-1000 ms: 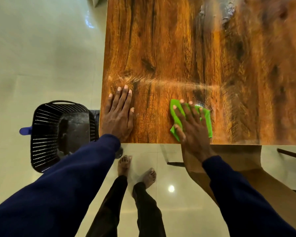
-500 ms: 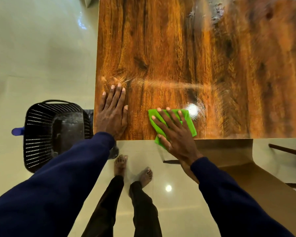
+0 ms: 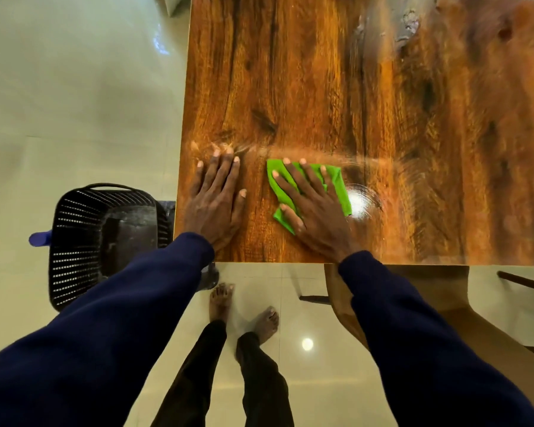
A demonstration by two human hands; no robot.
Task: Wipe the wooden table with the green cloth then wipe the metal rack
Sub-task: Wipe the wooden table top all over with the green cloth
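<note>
Tips for a good wipe

Right hand (image 3: 313, 211) lies flat on the green cloth (image 3: 339, 189), with its fingers straight and spread out. It presses the cloth down and does not grab it. The cloth sits on the wooden table (image 3: 321, 87), close to the near edge and near the left hand (image 3: 216, 201). The left hand is flat on the bare wood too, fingers straight, holding nothing. I think it is there to lean on.

The step in hand looks like wiping the table top. A shiny streak (image 3: 321, 154) runs across the wood just past the fingertips, so that strip seems wet. I cannot tell how much of the far wood is done, so the table job may have a long way to go.

To do it well, press with the whole palm so the cloth does not bunch up or slip out. Go in long, straight lines, and let each line cover a bit of the one next to it. Go right up to the edges and the corner by the left hand. Lift that hand to wipe under it.

The metal rack is not in view, so it comes later. A black basket (image 3: 105, 241) stands on the floor beside the table.
</note>
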